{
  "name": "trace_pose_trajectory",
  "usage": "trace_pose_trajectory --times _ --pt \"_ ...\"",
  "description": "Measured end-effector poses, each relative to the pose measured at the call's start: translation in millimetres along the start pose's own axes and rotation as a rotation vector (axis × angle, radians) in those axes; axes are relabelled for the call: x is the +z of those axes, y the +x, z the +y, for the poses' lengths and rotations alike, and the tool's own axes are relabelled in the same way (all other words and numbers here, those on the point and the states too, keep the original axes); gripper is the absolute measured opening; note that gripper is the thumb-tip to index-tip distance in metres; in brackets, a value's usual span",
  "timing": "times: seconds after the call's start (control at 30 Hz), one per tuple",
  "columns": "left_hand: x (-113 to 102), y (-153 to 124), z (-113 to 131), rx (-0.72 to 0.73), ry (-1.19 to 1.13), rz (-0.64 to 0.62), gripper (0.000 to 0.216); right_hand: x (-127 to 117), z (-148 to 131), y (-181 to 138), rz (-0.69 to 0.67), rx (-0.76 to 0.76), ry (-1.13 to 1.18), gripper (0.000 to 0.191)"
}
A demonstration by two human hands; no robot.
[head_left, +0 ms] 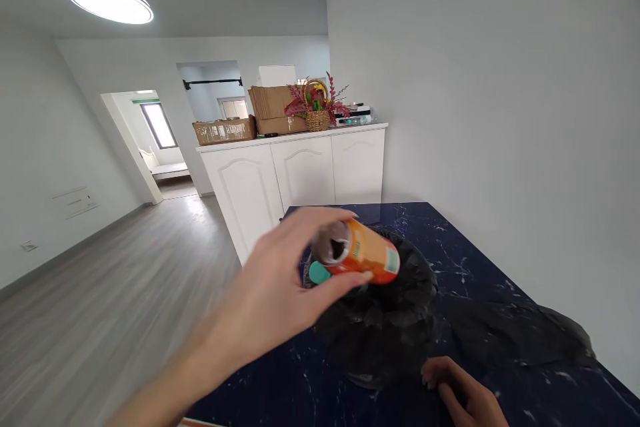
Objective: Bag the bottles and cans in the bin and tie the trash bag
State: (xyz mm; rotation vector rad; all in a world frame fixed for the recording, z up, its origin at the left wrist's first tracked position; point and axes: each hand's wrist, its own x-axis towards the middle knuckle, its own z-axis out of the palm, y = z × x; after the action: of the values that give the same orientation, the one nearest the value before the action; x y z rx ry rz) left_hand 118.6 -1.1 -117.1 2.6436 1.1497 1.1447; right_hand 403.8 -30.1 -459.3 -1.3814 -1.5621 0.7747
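Note:
Thumb and fingers of my left hand (280, 273) are wrapped round an orange drink can (373, 250), tilted on its side with one end toward me. That end is blurred and shows a dark opening. Below the can is a round container lined with a black plastic bag (375, 340), the bag folded over its rim. A teal round cap (319, 272) shows under the can, partly hidden by my left hand. My right hand (465, 390) is low at the right, its fingers curled by the bag's near edge. Whatever its fingertips hold is hidden.
The container stands on a dark blue marble-patterned table (450, 267). More black plastic (520, 333) lies at the table's right. Beyond stands a white cabinet (305, 173) with cardboard boxes (225, 131), a flower basket (318, 120) and a clear bottle (360, 120). A wall borders the right side.

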Motion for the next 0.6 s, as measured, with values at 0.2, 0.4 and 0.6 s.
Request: trace_pose_trajectory --times 0.2,0.4,0.6 --pt "39 14 -7 0.124 0.024 -0.302 0.043 0 -16 3 0.034 0.013 0.025 0.024" --pt "2 -13 -54 -0.148 0.125 0.044 0.033 0 -4 1 0.0 0.069 0.055 0.029" --pt "8 -83 -165 -0.431 0.233 -0.1 0.053 1 15 -1 -0.03 0.047 0.03 0.024"
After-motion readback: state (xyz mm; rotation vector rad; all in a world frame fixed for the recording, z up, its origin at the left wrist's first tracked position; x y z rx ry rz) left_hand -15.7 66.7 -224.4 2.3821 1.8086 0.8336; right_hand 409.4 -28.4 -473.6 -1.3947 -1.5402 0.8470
